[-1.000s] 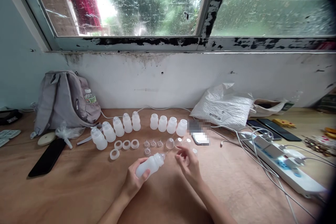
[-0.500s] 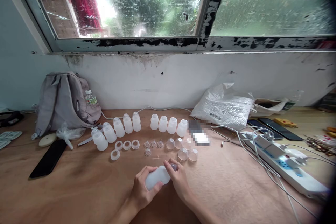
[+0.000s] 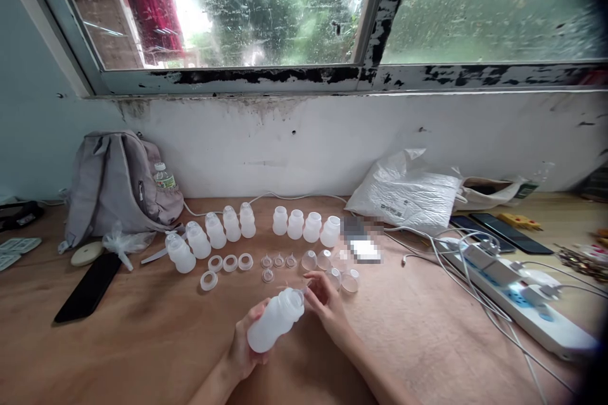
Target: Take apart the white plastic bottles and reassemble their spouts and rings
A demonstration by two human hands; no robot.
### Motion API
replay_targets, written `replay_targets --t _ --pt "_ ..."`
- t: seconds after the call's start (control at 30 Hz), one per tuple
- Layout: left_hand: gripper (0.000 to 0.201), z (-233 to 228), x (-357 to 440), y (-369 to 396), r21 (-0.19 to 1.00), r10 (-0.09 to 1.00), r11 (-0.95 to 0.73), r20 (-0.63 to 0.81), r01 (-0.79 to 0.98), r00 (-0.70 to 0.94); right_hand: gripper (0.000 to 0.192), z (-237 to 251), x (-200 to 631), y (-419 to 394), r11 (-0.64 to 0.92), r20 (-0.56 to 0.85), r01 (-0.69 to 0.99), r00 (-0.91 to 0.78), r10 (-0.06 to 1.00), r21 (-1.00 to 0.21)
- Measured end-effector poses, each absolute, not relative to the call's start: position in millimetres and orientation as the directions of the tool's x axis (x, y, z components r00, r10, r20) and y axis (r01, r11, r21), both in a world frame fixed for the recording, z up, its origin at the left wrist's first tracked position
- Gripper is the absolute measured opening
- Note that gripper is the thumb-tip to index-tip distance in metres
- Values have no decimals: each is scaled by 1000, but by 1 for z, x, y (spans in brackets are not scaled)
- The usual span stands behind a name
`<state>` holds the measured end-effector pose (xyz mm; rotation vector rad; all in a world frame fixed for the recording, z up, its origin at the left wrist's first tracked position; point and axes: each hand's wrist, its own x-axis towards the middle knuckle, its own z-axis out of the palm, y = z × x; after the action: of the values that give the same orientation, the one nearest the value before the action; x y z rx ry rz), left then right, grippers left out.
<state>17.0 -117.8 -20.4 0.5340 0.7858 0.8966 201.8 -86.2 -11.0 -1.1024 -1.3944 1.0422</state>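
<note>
Between the two hands, low over the counter point(image 3: 142, 342), a white bottle point(image 3: 275, 328) is held tilted, neck up and toward the right. The left hand point(image 3: 244, 348) has its fingers wrapped around the bottle's base, which steadies it and presents the mouth to the other hand. The right hand point(image 3: 325, 304) sits at the neck, fingers curled close about the top; whether they pinch a small part there is too fine to tell. Just beyond the right fingers lie clear caps point(image 3: 349, 280), with nipples point(image 3: 278, 261) and rings point(image 3: 230, 262) farther left, and rows of bottles point(image 3: 304, 226) behind, sorted by kind within easy reach. Well right lies a power strip point(image 3: 522, 304).
</note>
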Motion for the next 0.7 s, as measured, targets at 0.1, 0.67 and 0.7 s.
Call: replay_targets --t 0.1,0.67,0.7 --pt "42 -18 17 -116 760 860 482 -315 -435 402 26 -13 208 -85 221 219 25 -54 974 -975" --pt "37 -16 16 -105 944 912 299 -240 -138 333 22 -9 204 -93 181 179 45 -49 983 -982" --pt "38 -17 16 -105 940 910 306 -242 -152 336 21 -10 204 -93 184 183 36 -43 982 -982"
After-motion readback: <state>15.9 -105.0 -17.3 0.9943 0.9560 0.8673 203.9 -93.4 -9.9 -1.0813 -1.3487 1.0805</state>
